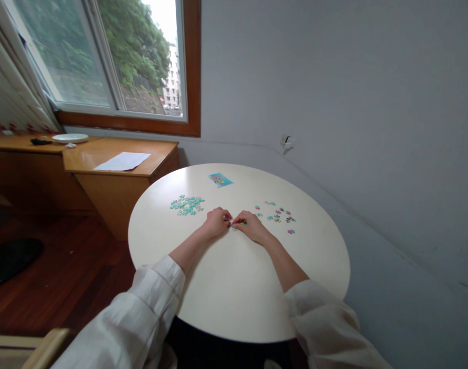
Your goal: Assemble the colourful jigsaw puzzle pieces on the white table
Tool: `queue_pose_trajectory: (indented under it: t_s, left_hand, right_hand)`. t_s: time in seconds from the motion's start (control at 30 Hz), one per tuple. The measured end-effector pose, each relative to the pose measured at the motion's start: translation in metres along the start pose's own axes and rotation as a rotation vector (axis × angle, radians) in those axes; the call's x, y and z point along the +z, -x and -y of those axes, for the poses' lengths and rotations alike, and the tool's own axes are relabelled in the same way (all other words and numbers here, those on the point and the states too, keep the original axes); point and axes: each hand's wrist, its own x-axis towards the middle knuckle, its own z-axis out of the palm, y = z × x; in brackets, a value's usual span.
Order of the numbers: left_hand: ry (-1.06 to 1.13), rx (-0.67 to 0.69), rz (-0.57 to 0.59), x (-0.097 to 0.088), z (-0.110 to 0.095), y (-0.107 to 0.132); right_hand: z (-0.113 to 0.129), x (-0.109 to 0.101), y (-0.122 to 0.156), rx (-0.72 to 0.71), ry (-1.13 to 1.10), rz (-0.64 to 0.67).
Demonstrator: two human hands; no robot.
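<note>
Both hands meet near the middle of a round white table (234,287). My left hand (217,222) is closed, its fingertips on small colourful jigsaw puzzle pieces (234,229). Close beside it, my right hand (251,224) pinches at the same pieces from the right. Fingers partly hide these pieces, so how they fit together cannot be made out. To the left lies a cluster of teal and green jigsaw pieces (187,205). Looser pieces (278,215), some pink and dark, are scattered to the right. A small blue picture card (220,179) lies beyond the hands.
A wooden desk (164,149) stands at the left, bearing a white sheet of paper (124,161) and a white plate (70,138). The wall (333,102) with a socket (286,142) runs behind and right of the table. A chair part (45,351) shows at lower left.
</note>
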Motion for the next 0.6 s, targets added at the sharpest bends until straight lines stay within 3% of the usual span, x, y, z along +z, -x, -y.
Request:
queue_pose_trajectory:
  t_s: [0.6]
  left_hand:
    - [-0.046,-0.014,0.018,-0.0019,-0.0015,0.0011]
  right_hand:
    - [0.0044,-0.0027,-0.0001,0.071,0.072,0.031]
